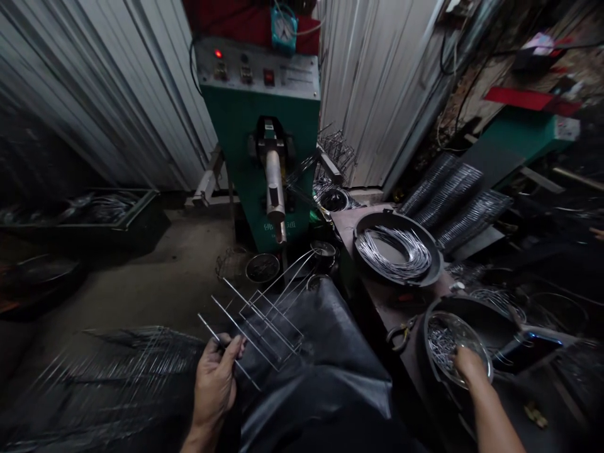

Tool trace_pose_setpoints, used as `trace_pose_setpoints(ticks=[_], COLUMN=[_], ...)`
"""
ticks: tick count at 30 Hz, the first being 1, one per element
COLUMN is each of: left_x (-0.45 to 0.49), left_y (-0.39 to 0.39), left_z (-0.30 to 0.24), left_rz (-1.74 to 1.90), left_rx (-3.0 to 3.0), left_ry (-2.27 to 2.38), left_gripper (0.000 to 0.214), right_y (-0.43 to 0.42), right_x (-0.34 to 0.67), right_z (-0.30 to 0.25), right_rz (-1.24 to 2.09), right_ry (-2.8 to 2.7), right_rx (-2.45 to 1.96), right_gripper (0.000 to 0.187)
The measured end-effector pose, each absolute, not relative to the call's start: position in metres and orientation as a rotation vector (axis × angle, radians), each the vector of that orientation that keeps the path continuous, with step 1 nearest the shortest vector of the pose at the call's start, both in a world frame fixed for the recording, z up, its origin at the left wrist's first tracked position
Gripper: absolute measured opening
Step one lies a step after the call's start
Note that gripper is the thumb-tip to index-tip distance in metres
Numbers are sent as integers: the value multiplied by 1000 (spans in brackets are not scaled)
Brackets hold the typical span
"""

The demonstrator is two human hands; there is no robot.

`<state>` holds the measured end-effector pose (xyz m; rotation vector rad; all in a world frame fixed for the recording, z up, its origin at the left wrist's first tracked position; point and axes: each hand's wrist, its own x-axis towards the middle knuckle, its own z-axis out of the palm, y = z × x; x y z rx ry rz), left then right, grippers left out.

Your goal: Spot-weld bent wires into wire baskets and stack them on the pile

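black apron [316,384] across the lap; left hand [214,387] pinches the wire ends of a welded wire rack [268,327], lifted clear (probably to keep it free of the apron). right hand [467,365] sits in a steel bowl [460,318] of short wire pieces [441,346], placed within easy reach; grip hidden, cannot tell.

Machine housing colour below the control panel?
The machine housing is green, shown best in the head view.

A black apron [316,371] blocks between left hand [214,384] and right hand [469,368]; concrete floor [141,296] lies open leftward.
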<state>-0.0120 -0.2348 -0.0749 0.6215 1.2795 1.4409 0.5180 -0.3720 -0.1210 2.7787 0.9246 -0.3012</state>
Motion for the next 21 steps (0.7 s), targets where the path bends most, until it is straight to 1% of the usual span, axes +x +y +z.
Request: trace_pose_setpoints(ticks=[3, 6, 12, 16, 19, 21], left_x=[-14, -16, -11, -7, -5, -2], left_y=[-226, -221, -220, -223, -224, -223], left_z=[-74, -73, -67, -68, -71, -71], left_rz=[1493, 1534, 1562, 1566, 1564, 1560], left_rx=[647, 697, 680, 735, 769, 792], left_ry=[1274, 1264, 1293, 1314, 1314, 1312], left_gripper=[33, 30, 32, 31, 31, 31], right_y=[-372, -368, -366, -375, -367, -346], right_x=[518, 516, 509, 511, 502, 480], right_z=[-110, -102, -101, -100, -86, -70], right_rz=[-421, -452, -438, -439, -366, -297], right_ry=[872, 872, 894, 874, 905, 1109], right_rx=[2655, 2625, 2618, 2615, 2683, 2826], right_gripper=[16, 19, 24, 22, 19, 20])
